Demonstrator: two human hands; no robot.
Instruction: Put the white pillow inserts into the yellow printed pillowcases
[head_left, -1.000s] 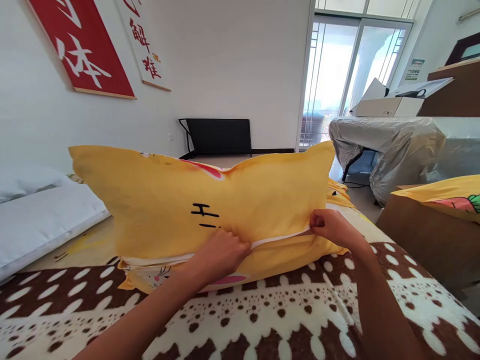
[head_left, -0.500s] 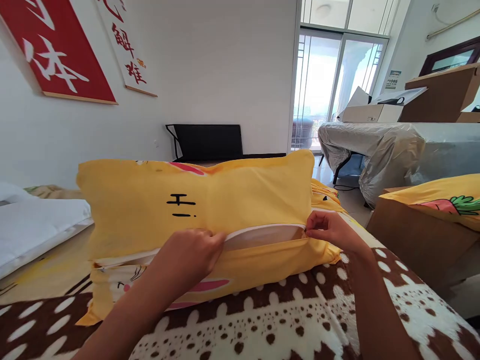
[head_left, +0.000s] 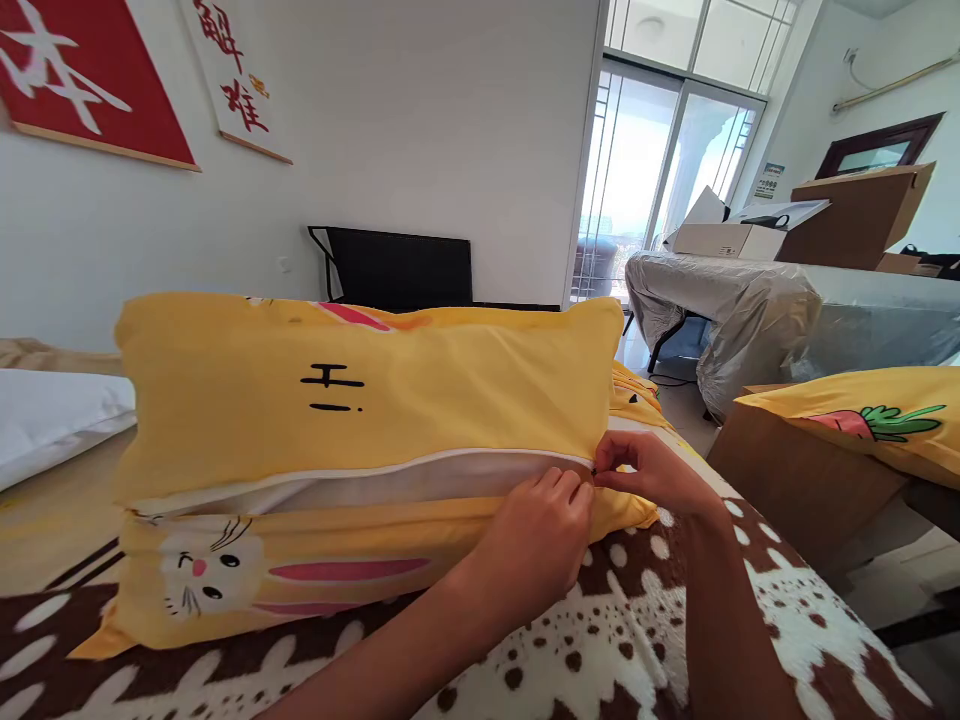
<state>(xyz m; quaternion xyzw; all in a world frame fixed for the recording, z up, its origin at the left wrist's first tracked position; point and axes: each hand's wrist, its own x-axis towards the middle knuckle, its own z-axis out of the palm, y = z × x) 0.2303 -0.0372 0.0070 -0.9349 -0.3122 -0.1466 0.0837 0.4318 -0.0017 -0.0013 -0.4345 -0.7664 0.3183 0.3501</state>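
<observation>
A yellow pillowcase (head_left: 465,390) with a rabbit print stands on its long side in front of me. Its zipper (head_left: 315,478) gapes along most of the length, and a white pillow (head_left: 427,485) shows inside. At the right end of the opening, my right hand (head_left: 652,475) pinches the small dark zipper pull. My left hand (head_left: 536,530) is closed on the lower edge of the pillowcase's opening, just left of the right hand. Its fingertips are partly hidden behind the knuckles.
Under the pillow lies a brown and white patterned blanket (head_left: 540,660). A white pillow or cushion (head_left: 60,420) is at the left. To the right, another yellow pillowcase with a carrot print (head_left: 885,420) rests on a cardboard box (head_left: 802,480). A plastic-covered table (head_left: 727,300) stands behind.
My left hand has moved right along the opening's edge to beside my right hand. The right hand keeps its pinch at the zipper's right end. The view has shifted slightly.
</observation>
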